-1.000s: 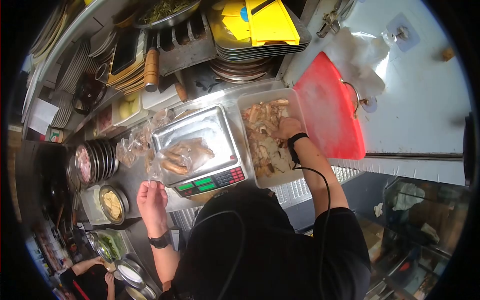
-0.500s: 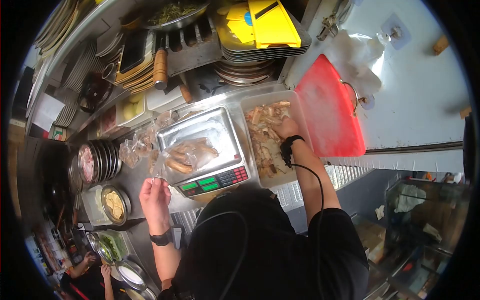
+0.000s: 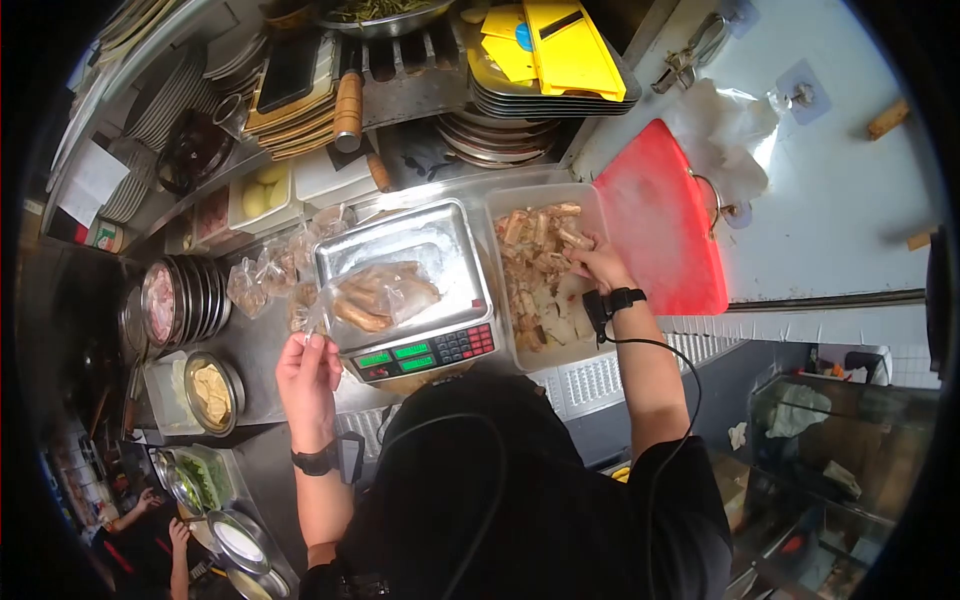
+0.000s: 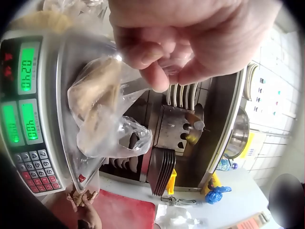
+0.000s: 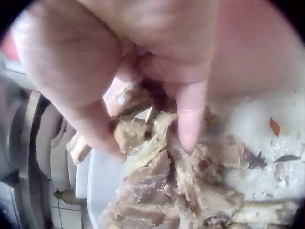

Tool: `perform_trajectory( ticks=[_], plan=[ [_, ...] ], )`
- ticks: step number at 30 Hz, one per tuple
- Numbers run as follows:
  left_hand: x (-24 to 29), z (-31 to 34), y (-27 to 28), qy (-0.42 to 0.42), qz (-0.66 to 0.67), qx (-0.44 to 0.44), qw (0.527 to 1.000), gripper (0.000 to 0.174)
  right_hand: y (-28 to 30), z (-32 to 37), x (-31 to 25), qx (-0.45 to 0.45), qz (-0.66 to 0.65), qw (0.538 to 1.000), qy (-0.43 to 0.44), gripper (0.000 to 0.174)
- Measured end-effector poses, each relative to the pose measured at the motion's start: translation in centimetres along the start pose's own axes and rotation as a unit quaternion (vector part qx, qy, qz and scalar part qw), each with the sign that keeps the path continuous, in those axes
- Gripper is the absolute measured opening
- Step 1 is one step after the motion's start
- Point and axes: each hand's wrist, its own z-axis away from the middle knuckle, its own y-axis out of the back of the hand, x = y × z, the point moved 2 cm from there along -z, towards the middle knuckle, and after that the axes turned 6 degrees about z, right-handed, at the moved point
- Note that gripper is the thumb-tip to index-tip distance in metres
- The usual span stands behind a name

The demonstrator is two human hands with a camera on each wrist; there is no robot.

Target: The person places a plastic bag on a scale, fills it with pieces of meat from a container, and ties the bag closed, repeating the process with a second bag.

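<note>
My left hand pinches the mouth of a clear plastic bag between thumb and fingers. Chunks of meat show through the bag, which lies on the steel pan of a digital scale with lit green displays. In the left wrist view the bag sags from the fingers onto the pan. To the right, my right hand is over a pale plastic bin of cooked bone-in meat. Its thumb and fingers grip a chunk of bony meat, partly hidden by the hand.
A red cutting board leans right of the bin. Several filled bags lie left of the scale. Stacked metal dishes stand farther left. Above is a shelf with a wooden-handled knife and a yellow slicer. Another person's hands show lower left.
My right hand has come up from among the meat and shifted slightly right, with a chunk now in its fingers. My left hand keeps its pinch on the bag.
</note>
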Motion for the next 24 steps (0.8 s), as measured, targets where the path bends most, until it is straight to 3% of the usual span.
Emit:
perform_trajectory(
  ticks=[2,6,9,10,12,13,15,16,19,24],
  plan=[
    [0.3,0.1,-0.1,-0.003,0.001,-0.001,1.000,0.010,-0.4,0.2,0.2,-0.021,-0.076,0.997,0.016,0.080],
    [0.4,0.1,0.0,-0.006,0.010,-0.012,1.000,0.011,-0.8,-1.8,4.5,-0.027,-0.065,0.997,-0.019,0.068],
    [0.3,0.2,0.1,-0.005,0.007,-0.004,1.000,0.011,-1.9,-0.7,4.3,-0.033,-0.240,0.966,-0.091,0.053],
    [0.2,0.3,0.1,-0.005,0.008,-0.001,1.000,0.011,-2.1,-0.7,4.6,-0.035,-0.237,0.966,-0.092,0.053],
    [0.1,0.3,0.0,-0.010,0.004,-0.014,1.000,0.012,-2.0,0.0,4.9,0.064,0.008,0.998,0.005,0.053],
    [0.1,0.2,0.0,-0.009,0.006,-0.016,1.000,0.012,-1.8,0.5,4.7,0.067,0.008,0.998,0.006,0.053],
    [-0.1,0.1,0.3,-0.007,0.004,-0.024,1.000,0.013,-1.7,1.0,4.0,0.031,-0.150,0.987,-0.057,0.051],
    [-0.2,0.2,0.5,-0.007,0.005,-0.022,1.000,0.013,-1.7,1.4,3.7,0.030,-0.148,0.987,-0.057,0.051],
    [0.0,-0.1,0.6,-0.008,0.005,-0.029,1.000,0.010,-2.0,3.2,1.0,0.056,-0.175,0.983,-0.002,0.047],
    [0.4,0.0,0.0,-0.002,-0.013,-0.052,0.999,0.010,-4.6,8.8,-6.7,-0.105,-0.302,0.936,0.152,0.037]
  ],
)
